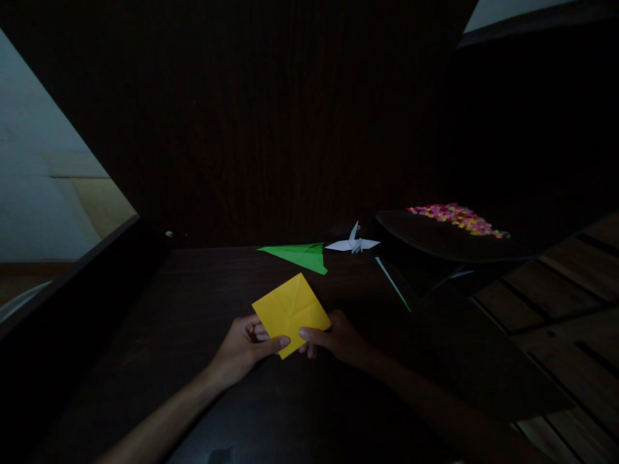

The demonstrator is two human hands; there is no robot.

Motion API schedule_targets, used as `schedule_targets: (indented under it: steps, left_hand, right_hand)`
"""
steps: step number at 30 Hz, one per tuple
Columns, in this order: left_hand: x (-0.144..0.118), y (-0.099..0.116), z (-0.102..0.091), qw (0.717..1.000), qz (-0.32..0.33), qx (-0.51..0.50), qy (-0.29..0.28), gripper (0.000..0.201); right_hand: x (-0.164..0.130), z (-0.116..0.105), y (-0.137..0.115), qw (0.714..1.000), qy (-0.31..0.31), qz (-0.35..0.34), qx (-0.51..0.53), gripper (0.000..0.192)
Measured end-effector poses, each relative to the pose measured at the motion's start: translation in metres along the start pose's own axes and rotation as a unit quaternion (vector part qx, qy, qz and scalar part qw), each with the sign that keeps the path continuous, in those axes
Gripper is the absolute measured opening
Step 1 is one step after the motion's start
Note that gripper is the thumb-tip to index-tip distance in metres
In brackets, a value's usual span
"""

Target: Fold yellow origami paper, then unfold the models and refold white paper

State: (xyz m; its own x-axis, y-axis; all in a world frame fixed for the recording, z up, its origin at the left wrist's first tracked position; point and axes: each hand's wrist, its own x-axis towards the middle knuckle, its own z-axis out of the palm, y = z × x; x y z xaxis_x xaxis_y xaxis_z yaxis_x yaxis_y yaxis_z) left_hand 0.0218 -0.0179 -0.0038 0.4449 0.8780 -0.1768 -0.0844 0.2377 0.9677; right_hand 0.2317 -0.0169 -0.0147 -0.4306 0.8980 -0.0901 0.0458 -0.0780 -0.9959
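1. workpiece position. the yellow paper [293,314] is a flat square, turned corner-up, between my two hands above the near part of the dark tabletop [203,283].

2. hand state. my left hand [239,348] grasps the lower left edge: thumb on the face near the bottom corner, fingers bent behind the sheet. my right hand [341,338] grasps the lower right edge the same way, thumb tip on the face, other fingers partly hidden beneath. both grips are closed on the paper; neither hand is free.

3. progress, completed. crease lines cross the face of the yellow paper and meet near its middle. i judge from these that some folding is done. whether the square is one layer or several, i cannot tell from this side.

4. progress, outstanding. the yellow paper is flat, with no raised parts; any shaping beyond the square is not yet done. the number of folds left cannot be read from its face.

5. surrounding items. beyond my hands lies the green folded paper [302,256], pointed at its left end. just right of it sits the white paper crane [352,245], by appearance complete. a thin strip [393,283], pale with a green end, lies farther right. a heap of colored pieces [457,218] rests on the curved dark shelf [401,222].
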Motion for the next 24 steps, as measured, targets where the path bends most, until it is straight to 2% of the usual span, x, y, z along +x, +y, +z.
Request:
schedule_targets:
  steps: [6, 14, 24]
  left_hand:
    - [-0.0008, 0.0018, -0.0015, 1.0, -0.015, -0.002, 0.025, 0.035]
    - [-0.0031, 0.0009, -0.0014, 1.0, -0.014, -0.001, 0.018, 0.037]
    - [-0.0029, 0.0024, -0.0016, 1.0, -0.008, 0.013, 0.016, 0.034]
  right_hand:
    - [0.0028, -0.001, 0.0021, 1.0, 0.023, 0.014, -0.006, 0.049]
    - [0.0017, -0.0034, 0.0028, 0.998, 0.07, 0.003, -0.005, 0.041]
    - [0.0031, -0.0037, 0.0039, 0.997, 0.077, -0.005, 0.023, 0.043]
